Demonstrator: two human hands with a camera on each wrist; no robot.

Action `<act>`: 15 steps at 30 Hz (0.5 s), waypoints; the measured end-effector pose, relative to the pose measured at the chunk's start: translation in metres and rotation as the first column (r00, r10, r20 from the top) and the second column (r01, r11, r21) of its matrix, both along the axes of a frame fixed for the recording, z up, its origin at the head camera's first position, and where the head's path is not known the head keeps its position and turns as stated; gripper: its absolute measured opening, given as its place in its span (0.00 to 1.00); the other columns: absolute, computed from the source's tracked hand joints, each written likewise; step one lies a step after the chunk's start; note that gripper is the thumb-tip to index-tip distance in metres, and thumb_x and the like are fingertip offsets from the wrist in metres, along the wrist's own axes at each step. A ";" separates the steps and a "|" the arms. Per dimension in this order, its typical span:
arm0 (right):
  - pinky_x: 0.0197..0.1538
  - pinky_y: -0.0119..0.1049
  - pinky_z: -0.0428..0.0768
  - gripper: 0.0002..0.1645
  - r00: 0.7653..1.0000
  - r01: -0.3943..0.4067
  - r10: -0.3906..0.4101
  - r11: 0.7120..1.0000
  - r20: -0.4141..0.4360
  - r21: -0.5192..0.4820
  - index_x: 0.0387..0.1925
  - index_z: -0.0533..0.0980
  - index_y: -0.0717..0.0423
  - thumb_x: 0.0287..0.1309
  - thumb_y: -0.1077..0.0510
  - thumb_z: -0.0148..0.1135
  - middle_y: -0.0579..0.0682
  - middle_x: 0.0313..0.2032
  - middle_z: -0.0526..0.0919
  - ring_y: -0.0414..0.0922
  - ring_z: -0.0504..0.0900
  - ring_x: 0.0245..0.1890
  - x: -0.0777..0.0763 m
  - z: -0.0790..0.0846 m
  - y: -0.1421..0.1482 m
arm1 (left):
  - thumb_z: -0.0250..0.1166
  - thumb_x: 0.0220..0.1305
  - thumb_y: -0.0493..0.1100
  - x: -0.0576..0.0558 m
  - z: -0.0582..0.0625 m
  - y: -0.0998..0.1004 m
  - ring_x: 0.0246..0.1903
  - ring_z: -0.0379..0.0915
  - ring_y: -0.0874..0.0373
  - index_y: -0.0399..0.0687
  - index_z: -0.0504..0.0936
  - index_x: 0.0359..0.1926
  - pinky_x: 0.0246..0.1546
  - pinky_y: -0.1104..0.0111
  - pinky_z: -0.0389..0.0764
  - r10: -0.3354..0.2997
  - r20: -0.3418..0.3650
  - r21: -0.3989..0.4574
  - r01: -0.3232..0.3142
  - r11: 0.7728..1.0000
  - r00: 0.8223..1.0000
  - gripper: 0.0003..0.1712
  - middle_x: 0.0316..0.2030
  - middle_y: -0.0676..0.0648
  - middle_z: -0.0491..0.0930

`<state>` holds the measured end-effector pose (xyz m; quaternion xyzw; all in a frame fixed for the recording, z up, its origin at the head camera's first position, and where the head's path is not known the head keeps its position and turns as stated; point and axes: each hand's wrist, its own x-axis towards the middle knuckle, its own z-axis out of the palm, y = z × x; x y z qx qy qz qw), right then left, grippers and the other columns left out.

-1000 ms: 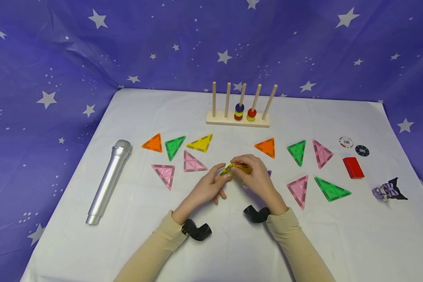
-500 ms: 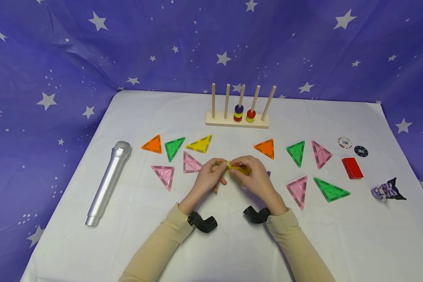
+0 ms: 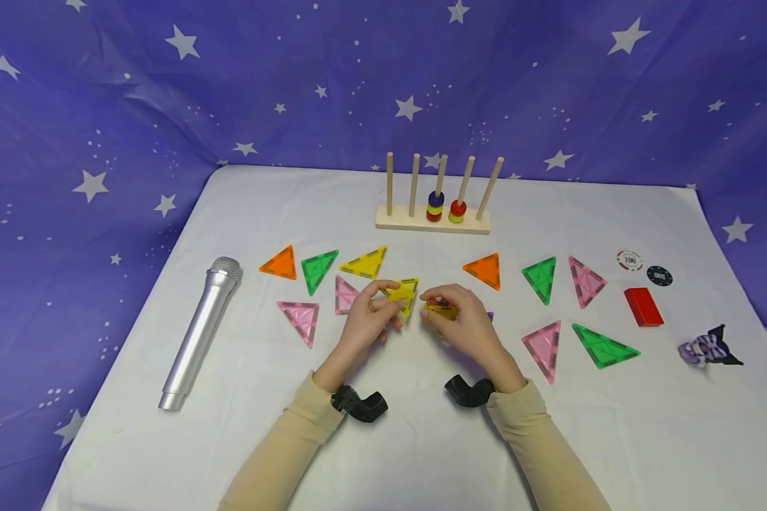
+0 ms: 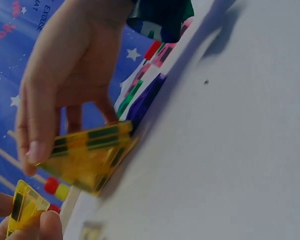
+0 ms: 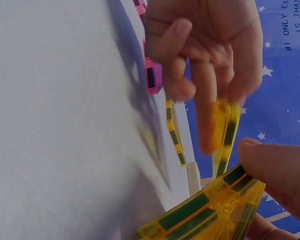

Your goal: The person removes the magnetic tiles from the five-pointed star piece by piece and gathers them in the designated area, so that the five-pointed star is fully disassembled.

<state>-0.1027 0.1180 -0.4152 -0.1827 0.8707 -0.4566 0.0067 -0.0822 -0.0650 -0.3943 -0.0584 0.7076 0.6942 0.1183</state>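
My left hand point(image 3: 360, 328) pinches a translucent yellow triangular magnetic tile point(image 3: 409, 295), its face tilted toward the head camera. Just to the right, my right hand point(image 3: 465, 323) grips yellow magnetic tiles point(image 4: 92, 155) stacked or joined at an angle, thumb on one side and fingers on the other. A narrow gap parts the two hands' tiles. In the right wrist view the left hand's tile point(image 5: 225, 132) stands on edge behind the right hand's tiles point(image 5: 205, 215). A purple tile point(image 4: 146, 100) lies beyond the right hand, mostly hidden in the head view.
Orange point(image 3: 280, 263), green point(image 3: 319, 271), yellow point(image 3: 366, 263) and pink point(image 3: 299, 321) triangles lie left, with similar ones right. A peg stand point(image 3: 396, 218) stands behind. A silver microphone point(image 3: 198, 341) lies far left; chips point(image 3: 660, 275), a red block point(image 3: 643, 306) and a figurine point(image 3: 706, 348) lie right.
The left hand first brought its yellow tile against the right hand's tiles, then drew it away leftward and turned its face up. The right hand has stayed nearly in place.
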 end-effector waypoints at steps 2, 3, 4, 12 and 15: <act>0.44 0.42 0.71 0.11 1.000 -0.003 0.003 1.000 0.005 -0.004 0.38 0.79 0.53 0.49 0.60 0.67 0.48 0.37 0.79 0.45 0.74 0.39 0.000 0.001 0.000 | 0.58 0.60 0.35 0.003 0.002 -0.007 0.13 0.62 0.44 0.39 0.70 0.52 0.10 0.71 0.63 0.009 -0.015 -0.019 -0.009 1.000 1.000 0.18 0.24 0.26 0.75; 0.44 0.42 0.70 0.11 1.000 -0.004 0.004 1.000 0.007 -0.004 0.38 0.79 0.53 0.49 0.60 0.67 0.48 0.37 0.79 0.45 0.74 0.39 -0.001 0.001 0.000 | 0.58 0.60 0.34 0.004 0.003 -0.012 0.12 0.61 0.44 0.39 0.70 0.53 0.10 0.71 0.63 0.014 -0.026 -0.025 -0.015 1.000 1.000 0.19 0.23 0.27 0.75; 0.45 0.42 0.70 0.11 1.000 -0.004 0.005 1.000 0.009 -0.006 0.38 0.79 0.53 0.49 0.60 0.67 0.48 0.37 0.79 0.45 0.74 0.39 -0.001 0.001 0.000 | 0.58 0.60 0.34 0.006 0.004 -0.016 0.11 0.61 0.45 0.39 0.70 0.53 0.11 0.70 0.63 0.026 -0.035 -0.028 -0.027 0.999 0.999 0.19 0.23 0.27 0.75; 0.45 0.42 0.70 0.11 0.999 -0.009 0.009 1.000 0.032 -0.020 0.37 0.79 0.55 0.49 0.60 0.66 0.48 0.36 0.79 0.45 0.73 0.38 0.000 0.000 -0.001 | 0.60 0.59 0.35 0.020 -0.013 -0.065 0.09 0.61 0.55 0.44 0.71 0.51 0.09 0.72 0.63 0.218 -0.118 -0.032 -0.223 0.974 0.969 0.18 0.20 0.34 0.76; 0.46 0.43 0.69 0.11 0.999 -0.003 0.004 1.000 0.036 -0.027 0.37 0.79 0.55 0.49 0.60 0.66 0.48 0.37 0.79 0.46 0.73 0.39 0.001 0.001 -0.001 | 0.61 0.59 0.35 0.026 -0.014 -0.084 0.08 0.61 0.55 0.44 0.72 0.51 0.08 0.72 0.62 0.296 -0.171 -0.062 -0.310 0.949 0.940 0.18 0.20 0.34 0.76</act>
